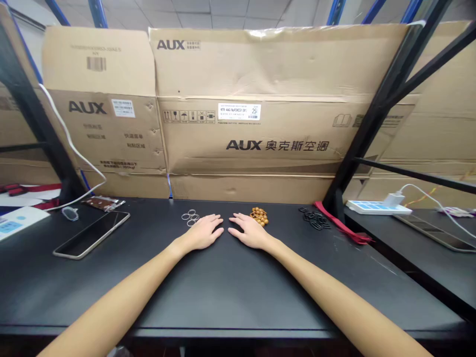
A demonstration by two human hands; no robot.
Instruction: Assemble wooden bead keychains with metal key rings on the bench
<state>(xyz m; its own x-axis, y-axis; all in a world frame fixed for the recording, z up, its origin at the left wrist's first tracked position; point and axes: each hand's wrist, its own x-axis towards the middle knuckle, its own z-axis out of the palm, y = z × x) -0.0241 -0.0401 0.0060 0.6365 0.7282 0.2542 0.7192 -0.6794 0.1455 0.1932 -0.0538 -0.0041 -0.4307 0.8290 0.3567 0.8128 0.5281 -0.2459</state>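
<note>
My left hand point(204, 232) lies palm down on the black table point(223, 297), fingers stretched out and holding nothing. Just beyond and to the left of it are several thin silver rings point(191, 217), partly beside the knuckles. Opposite, my right hand point(248, 231) rests flat too, fingers apart, with nothing in it. A small heap of shiny golden-brown beads point(259, 216) sits right behind that hand, which may hide part of it. Farther right is a loose pile of small black links or rings point(314, 218), apart from both hands.
On the left lie a phone point(92, 235), a wrapped brown snack point(102, 203) and a white cable point(74, 130). A red strap point(342, 223) runs by the black rack post at right, near a white power strip point(377, 207). Large cardboard boxes point(278, 119) stand along the back.
</note>
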